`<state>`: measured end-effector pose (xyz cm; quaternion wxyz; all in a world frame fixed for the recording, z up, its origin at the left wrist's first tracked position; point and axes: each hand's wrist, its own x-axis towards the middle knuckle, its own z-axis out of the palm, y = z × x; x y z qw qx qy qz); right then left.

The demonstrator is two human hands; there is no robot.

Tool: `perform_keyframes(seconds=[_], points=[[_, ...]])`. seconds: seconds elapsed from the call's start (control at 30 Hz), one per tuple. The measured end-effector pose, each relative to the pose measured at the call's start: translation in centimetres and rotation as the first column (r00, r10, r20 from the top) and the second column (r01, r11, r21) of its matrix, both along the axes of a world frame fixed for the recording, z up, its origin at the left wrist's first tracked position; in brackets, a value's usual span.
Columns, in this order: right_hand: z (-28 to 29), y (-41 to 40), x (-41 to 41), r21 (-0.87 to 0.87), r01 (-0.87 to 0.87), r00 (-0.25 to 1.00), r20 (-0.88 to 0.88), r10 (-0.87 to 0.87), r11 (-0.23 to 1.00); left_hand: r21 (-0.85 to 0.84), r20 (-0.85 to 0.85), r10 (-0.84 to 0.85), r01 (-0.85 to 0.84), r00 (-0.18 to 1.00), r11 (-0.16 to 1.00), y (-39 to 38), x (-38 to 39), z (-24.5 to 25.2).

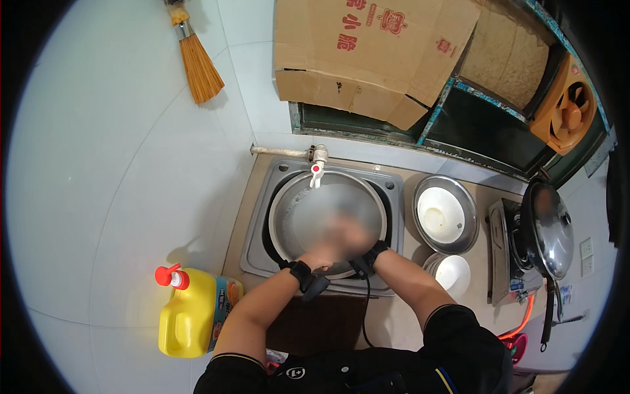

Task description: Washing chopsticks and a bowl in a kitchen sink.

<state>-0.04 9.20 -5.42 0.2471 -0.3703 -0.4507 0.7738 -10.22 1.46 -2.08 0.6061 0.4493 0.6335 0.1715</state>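
Note:
Both forearms reach into a large round metal basin (278,236) set in a stainless steel sink (256,251). My left hand (322,253) is at the basin's lower middle, and my right hand (355,235) is close beside it on the right. A blurred patch covers most of both hands and the basin's middle, so their fingers and anything in them cannot be made out. Dark straps with small devices sit on both wrists. Above the basin's back rim is a faucet (317,172) with a red-marked handle.
Right of the sink, a white bowl (440,215) lies in a metal bowl (471,231), near stacked white bowls (453,276). Farther right, a lidded wok (553,231) sits on a gas stove (502,256). A yellow pump jug (184,320) stands left; a brush (199,69) hangs on the wall.

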Motion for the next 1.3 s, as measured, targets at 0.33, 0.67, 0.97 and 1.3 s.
perform_keyframes(seconds=[0.33, 0.67, 0.97, 1.3], points=[[-0.7, 4.1, 1.1, -0.08, 0.376, 0.884, 0.33, -0.331, 0.923, 0.236, -0.228, -0.089, 0.143, 0.97, 0.961, -2.2, -0.8, -0.2], [-2.3, 6.3, 3.9, 0.543, -0.039, 0.781, 0.54, -0.313, 0.839, -0.069, 0.103, 0.094, -0.087, 0.99, 0.994, -3.5, -4.1, 0.9], [-1.5, 1.9, 1.5, 0.202, -0.87, 0.216, 0.976, -0.021, 0.449, -0.188, -0.156, 0.216, -0.244, 0.964, 0.951, 2.0, -3.3, -6.3], [-1.7, 1.2, 1.6, -0.325, -0.185, 0.905, 0.312, 0.29, 0.927, -0.164, 0.154, 0.167, -0.141, 0.974, 0.976, 2.3, -1.7, -7.0]])
